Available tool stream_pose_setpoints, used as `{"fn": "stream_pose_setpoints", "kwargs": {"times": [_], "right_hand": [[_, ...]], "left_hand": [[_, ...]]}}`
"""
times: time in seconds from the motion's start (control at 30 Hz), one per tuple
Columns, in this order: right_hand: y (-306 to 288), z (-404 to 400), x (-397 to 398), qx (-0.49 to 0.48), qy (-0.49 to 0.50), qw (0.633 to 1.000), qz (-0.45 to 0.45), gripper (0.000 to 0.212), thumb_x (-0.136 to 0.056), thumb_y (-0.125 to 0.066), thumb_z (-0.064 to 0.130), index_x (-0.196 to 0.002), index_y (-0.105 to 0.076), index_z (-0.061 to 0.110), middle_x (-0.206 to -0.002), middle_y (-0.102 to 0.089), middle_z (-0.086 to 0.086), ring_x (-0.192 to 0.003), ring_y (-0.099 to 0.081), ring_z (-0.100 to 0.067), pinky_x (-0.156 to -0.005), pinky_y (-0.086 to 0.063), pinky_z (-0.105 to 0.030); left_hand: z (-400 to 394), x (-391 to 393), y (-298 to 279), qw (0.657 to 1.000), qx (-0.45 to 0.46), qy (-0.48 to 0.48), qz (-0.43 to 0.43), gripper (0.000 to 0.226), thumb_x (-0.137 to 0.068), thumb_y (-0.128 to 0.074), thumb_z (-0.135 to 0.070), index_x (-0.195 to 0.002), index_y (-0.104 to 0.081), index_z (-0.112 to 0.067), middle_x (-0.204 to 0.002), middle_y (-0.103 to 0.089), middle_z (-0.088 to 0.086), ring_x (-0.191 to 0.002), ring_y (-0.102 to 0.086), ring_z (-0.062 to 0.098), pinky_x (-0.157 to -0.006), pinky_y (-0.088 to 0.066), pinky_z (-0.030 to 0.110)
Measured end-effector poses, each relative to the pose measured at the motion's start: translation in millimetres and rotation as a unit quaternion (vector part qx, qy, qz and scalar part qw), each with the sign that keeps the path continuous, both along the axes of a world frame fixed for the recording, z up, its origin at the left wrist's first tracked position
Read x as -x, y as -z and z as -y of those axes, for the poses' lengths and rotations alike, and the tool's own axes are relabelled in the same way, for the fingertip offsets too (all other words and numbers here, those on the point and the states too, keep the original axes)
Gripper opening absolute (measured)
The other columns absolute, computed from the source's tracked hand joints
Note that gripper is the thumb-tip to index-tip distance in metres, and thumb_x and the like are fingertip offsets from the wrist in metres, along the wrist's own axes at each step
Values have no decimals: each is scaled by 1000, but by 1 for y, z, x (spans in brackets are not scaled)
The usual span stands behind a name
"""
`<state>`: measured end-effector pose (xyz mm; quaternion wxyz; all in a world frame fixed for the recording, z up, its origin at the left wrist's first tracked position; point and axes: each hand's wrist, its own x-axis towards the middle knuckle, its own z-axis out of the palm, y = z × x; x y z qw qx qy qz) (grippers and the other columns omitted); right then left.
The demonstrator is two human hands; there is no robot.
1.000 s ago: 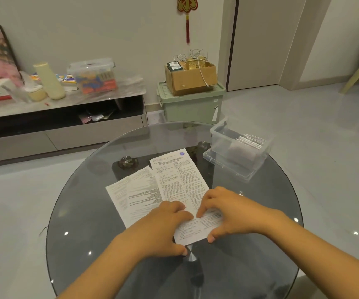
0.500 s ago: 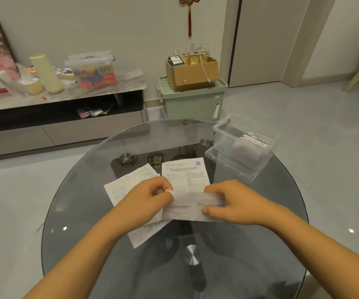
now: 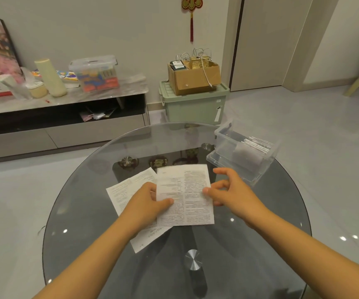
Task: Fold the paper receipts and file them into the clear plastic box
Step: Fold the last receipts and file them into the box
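Note:
A white printed receipt point(image 3: 187, 195), folded over on itself, is held just above the round glass table point(image 3: 83, 212). My left hand point(image 3: 147, 201) pinches its left edge, thumb on top. My right hand point(image 3: 230, 192) touches its right edge with the thumb and a fingertip, the other fingers spread. A second receipt point(image 3: 126, 188) lies flat on the glass under and left of the first, partly hidden by my left hand. The clear plastic box point(image 3: 242, 151) stands open at the table's right rim, with several folded papers upright inside it.
A metal hub point(image 3: 193, 259) shows through the glass near me. Beyond the table stand a low TV console point(image 3: 66, 126) with clutter on top, a green storage bin point(image 3: 193, 104) and a cardboard box point(image 3: 193, 76) on it. Grey floor lies all around.
The near end of the receipt was lifted off the glass and folded away from me over its far half. My right hand has loosened from a pinch to a light touch.

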<state>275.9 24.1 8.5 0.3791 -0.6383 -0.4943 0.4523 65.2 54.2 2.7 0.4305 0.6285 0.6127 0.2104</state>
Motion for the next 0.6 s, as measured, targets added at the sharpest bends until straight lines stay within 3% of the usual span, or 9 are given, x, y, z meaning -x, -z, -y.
{"fn": "stream_pose_setpoints", "kwargs": {"times": [0.1, 0.2, 0.3, 0.4, 0.47, 0.6], "right_hand": [[8, 0, 5, -2, -61, 991, 122, 77, -79, -72, 15, -138, -25, 28, -96, -60, 7, -84, -64, -12, -72, -51, -22], [16, 2, 11, -40, -106, 963, 246, 68, -78, -72, 20, -134, -36, 31, -117, -46, 3, -91, -55, -10, -80, -47, -18], [20, 5, 12, -86, -124, 922, 357, 50, -82, -68, 32, -128, -50, 32, -127, -34, 5, -116, -36, -12, -98, -37, -22], [16, 3, 13, -108, -199, 887, 402, 41, -84, -63, 44, -123, -57, 35, -134, -38, 10, -124, -27, -12, -108, -25, -29], [14, 3, 13, -101, -251, 872, 409, 44, -83, -61, 49, -125, -56, 35, -137, -41, 12, -127, -28, -11, -109, -24, -30], [10, 4, 10, -130, -286, 828, 464, 46, -87, -54, 53, -129, -52, 37, -142, -42, 12, -126, -35, -12, -103, -30, -26]], "left_hand": [[2, -5, 2, 996, -52, 10, -65, 59, -83, -70, -23, -129, -34, -26, -105, -58, -7, -89, -58, 9, -75, -50, 23], [3, -8, 5, 987, -91, 44, -121, 91, -78, -74, -24, -146, -13, -29, -134, -40, 0, -116, -47, 15, -91, -41, 25], [3, -5, 5, 953, -160, 105, -235, 73, -79, -71, -37, -140, -31, -35, -148, -14, -6, -136, -20, 15, -109, -26, 31], [3, 0, 3, 915, -182, 225, -280, 52, -82, -63, -51, -130, -47, -39, -148, -24, -15, -137, -16, 11, -113, -7, 32], [4, 1, 4, 905, -151, 274, -289, 57, -82, -61, -53, -134, -44, -38, -148, -29, -16, -137, -20, 9, -113, -7, 31], [4, -3, 1, 888, -192, 294, -297, 49, -88, -57, -44, -135, -45, -34, -143, -38, -13, -131, -31, 9, -108, -24, 26]]}}
